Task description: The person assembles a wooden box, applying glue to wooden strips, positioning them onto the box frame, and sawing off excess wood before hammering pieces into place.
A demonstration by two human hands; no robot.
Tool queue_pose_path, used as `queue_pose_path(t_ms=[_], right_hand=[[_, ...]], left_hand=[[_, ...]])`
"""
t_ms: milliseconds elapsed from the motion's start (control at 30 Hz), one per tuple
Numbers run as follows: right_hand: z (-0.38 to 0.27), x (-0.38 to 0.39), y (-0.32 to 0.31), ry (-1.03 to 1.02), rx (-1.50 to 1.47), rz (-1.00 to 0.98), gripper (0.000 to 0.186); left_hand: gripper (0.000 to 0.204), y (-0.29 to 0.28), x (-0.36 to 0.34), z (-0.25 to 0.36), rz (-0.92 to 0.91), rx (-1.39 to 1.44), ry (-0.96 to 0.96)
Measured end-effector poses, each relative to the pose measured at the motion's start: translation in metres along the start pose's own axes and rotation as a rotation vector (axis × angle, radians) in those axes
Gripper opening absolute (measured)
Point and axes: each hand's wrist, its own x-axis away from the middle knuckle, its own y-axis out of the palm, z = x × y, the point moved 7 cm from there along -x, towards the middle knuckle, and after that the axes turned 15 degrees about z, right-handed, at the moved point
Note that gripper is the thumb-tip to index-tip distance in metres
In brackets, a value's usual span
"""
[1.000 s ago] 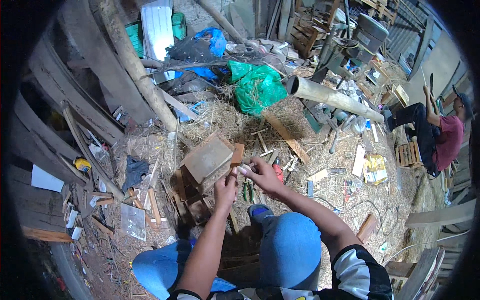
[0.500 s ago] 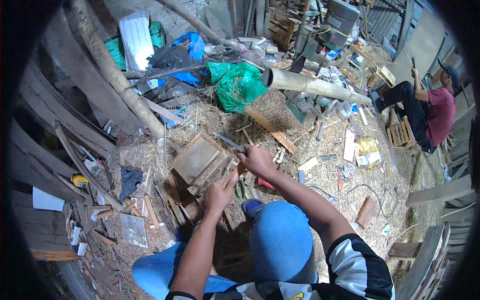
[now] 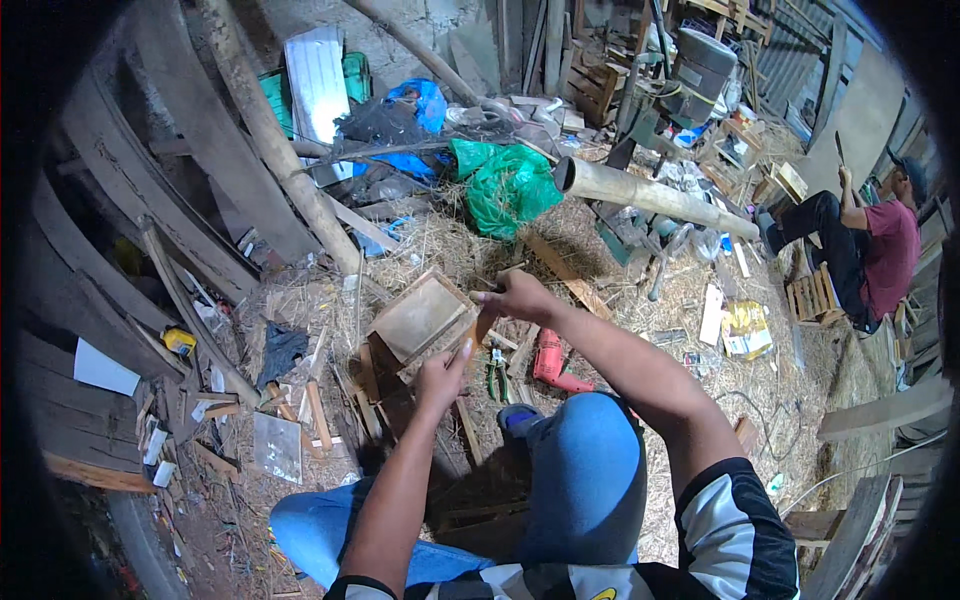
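Wood (image 3: pixel 484 322) is pinched by left fingers (image 3: pixel 466 349); what's held by right fingers (image 3: pixel 489 297) is unclear. At four o'clock, the red drill (image 3: pixel 552 362) is newly uncovered, likely easier reached.

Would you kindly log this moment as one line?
left hand: holds brown strip; right hand: at strip's far end; red drill, green-handled pliers: nearby

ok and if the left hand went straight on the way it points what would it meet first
Likely the right hand, near the far end of the brown wooden piece that the left hand holds; depth is hard to judge.
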Motion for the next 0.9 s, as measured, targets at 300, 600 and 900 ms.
queue_pose_path(t_ms=[300, 600, 900], right_hand=[[-0.063, -0.006, -0.003, -0.087, 0.197, 0.123, 0.032], [-0.075, 0.061, 0.055, 0.099, 0.057, 0.253, 0.069], [-0.011, 0.097, 0.08, 0.183, -0.47, 0.478, 0.053]], left_hand=[[0.046, -0.02, -0.003, 0.0, 0.151, 0.141, -0.073], [0.026, -0.003, -0.003, -0.038, 0.114, 0.707, -0.298], [0.045, -0.019, 0.016, -0.003, 0.197, 0.393, -0.025]])
